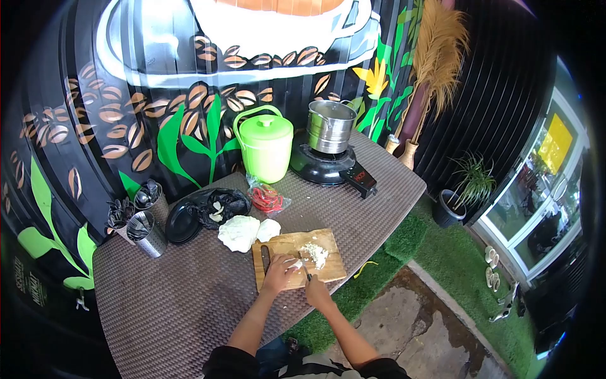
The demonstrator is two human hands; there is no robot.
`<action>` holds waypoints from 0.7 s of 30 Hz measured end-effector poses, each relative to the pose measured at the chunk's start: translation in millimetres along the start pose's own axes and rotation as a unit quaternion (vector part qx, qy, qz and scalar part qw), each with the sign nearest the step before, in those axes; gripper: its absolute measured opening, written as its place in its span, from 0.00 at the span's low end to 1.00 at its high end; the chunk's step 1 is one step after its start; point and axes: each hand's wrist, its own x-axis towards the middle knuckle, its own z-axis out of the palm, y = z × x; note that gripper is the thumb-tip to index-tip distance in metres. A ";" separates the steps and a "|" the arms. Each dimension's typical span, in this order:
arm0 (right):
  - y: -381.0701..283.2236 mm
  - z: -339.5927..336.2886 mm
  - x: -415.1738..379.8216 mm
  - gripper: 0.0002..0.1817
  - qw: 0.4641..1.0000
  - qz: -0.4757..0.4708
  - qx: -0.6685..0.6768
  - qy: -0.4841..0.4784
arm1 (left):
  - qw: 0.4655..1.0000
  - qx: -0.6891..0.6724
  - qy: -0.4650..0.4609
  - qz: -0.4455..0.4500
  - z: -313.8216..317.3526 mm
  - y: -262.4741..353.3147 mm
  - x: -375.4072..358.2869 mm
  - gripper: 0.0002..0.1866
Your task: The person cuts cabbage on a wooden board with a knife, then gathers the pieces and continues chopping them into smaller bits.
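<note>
A wooden cutting board (328,239) lies near the table's front edge. On its left part my left hand (281,275) presses closed fingers on a small white piece of food (297,264), whose kind I cannot make out. My right hand (317,293) grips a knife (307,274), its blade beside that piece and close to my left fingertips. Finely chopped white bits (315,254) form a pile on the right half of the board. A dark-handled utensil (265,258) rests along the board's left side, partly hidden by my left hand.
Behind the board are white lumps (238,234), a black plastic bag (228,203), black plates (182,224) and a bag of red chillies (267,199). Farther back stand a green lidded bucket (266,148) and a steel pot (331,129) on a stove (319,165). Metal cutlery holders (147,237) stand left.
</note>
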 end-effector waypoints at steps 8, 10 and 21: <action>-7.9 -3.8 10.6 0.17 0.999 0.038 -0.014 -0.002 | 1.000 -0.006 0.002 -0.001 -0.3 1.7 -3.0 0.16; -3.3 -11.5 21.6 0.16 0.999 0.001 0.017 -0.032 | 1.000 -0.006 0.006 -0.007 -0.4 2.7 -1.6 0.16; -10.3 2.9 6.4 0.16 0.999 0.027 -0.013 0.018 | 1.000 -0.002 0.000 -0.003 2.5 -3.5 -1.0 0.15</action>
